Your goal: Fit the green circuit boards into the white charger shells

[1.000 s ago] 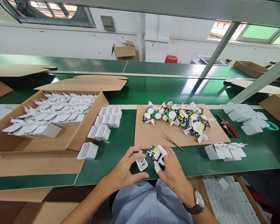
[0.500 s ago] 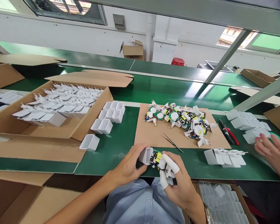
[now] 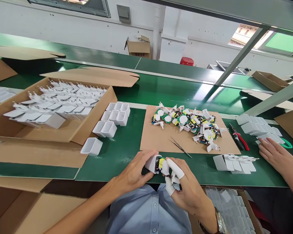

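Observation:
My left hand (image 3: 136, 169) is closed around a white plastic housing (image 3: 151, 163), its open end turned to the right. In my right hand (image 3: 185, 182), with white finger cots on thumb and fingers, I grip a circuit board (image 3: 161, 163) with a yellow component and a white plug piece. The board's left end sits partly inside the housing. Beyond my hands, a pile of circuit boards with white plugs (image 3: 185, 122) lies on a cardboard sheet (image 3: 158, 143). Tweezers (image 3: 180, 147) rest near its front edge.
At left, a cardboard box (image 3: 88, 125) holds many assembled white units; several white housings (image 3: 91, 146) stand beside it. At right are red-handled pliers (image 3: 239, 138), a group of white units (image 3: 235, 163), more housings (image 3: 258, 126) and another person's hand (image 3: 275, 156). Below sits a box of clear parts (image 3: 231, 211).
My right hand has moved left, and the circuit board is deeper in the housing. The other person's hand has shifted left onto the housings at right.

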Tool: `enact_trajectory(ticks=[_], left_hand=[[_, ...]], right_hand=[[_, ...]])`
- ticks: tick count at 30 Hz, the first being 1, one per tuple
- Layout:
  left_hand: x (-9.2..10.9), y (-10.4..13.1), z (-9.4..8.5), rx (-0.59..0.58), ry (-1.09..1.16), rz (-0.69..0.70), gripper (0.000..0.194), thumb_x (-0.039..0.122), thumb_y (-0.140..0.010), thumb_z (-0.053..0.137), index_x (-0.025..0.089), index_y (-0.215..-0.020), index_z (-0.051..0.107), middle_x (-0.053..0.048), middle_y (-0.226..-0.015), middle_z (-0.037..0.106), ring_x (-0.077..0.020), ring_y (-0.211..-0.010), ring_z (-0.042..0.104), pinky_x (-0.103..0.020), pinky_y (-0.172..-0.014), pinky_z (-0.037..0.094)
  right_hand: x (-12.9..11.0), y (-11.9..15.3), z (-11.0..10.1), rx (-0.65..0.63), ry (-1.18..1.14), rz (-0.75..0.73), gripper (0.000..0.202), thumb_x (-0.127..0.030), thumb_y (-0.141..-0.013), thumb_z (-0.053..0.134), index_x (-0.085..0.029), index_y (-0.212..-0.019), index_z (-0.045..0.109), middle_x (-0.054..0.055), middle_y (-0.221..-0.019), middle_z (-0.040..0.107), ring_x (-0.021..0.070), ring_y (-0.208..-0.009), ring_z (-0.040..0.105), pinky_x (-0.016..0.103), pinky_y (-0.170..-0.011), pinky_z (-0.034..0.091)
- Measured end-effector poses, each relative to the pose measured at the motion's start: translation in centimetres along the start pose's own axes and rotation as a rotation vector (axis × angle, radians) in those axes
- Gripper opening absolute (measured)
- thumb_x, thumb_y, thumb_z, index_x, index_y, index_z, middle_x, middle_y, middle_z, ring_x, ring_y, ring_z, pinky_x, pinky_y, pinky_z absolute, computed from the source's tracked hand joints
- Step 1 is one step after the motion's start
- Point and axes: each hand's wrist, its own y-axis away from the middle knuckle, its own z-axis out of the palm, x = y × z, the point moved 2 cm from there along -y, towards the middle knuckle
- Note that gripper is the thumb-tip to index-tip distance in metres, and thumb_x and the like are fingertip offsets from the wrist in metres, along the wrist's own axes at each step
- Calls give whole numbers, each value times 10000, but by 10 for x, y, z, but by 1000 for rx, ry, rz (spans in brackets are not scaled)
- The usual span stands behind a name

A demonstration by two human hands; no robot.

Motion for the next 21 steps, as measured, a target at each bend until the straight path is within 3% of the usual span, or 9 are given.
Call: enact_trajectory(ticks=[21], left_hand=[[0,-1,-2,-18,0,-20,782,77,-920,643,275,-1623,364,-123,-1483,656,-297,-1356,649,-489,-1160,563]], right_hand=[[4,-9,1,-83,37,31,811,-29,-966,546,-221,-1701,261,184,-1372,664,301,-1216,679,485,-956,682]])
